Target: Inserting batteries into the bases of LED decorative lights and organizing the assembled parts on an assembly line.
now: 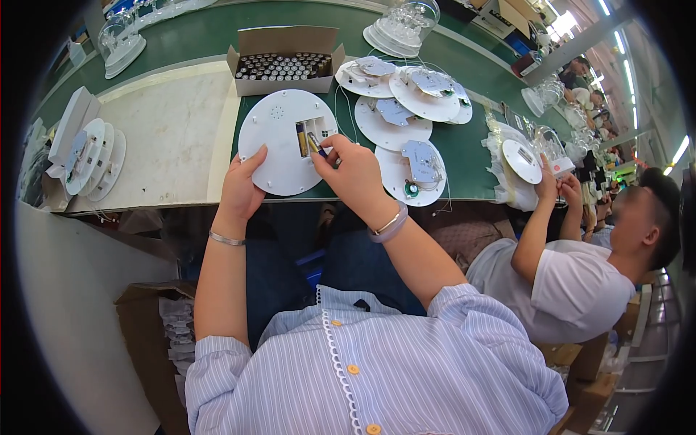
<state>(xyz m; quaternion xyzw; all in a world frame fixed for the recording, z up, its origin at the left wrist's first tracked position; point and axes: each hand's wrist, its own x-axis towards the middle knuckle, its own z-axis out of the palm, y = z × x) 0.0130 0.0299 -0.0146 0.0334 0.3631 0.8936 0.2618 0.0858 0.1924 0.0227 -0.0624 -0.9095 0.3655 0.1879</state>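
Note:
A round white base (279,163) is held up at the table's front edge, with its battery compartment facing me. My left hand (243,190) grips its lower left rim, thumb on the face. One battery (301,136) lies in the left slot of the open compartment. My right hand (354,172) pinches another battery (315,143) between thumb and fingers, tilted at the compartment's lower part. How far it sits in the slot I cannot tell. Right behind the base stands an open cardboard box (286,88) with many upright batteries.
White discs with circuit boards and wires (425,94) are piled to the right. More discs (94,156) lean at the far left. Clear domes (403,27) stand along the back. On my right, a co-worker (573,283) holds parts near a white disc (522,161).

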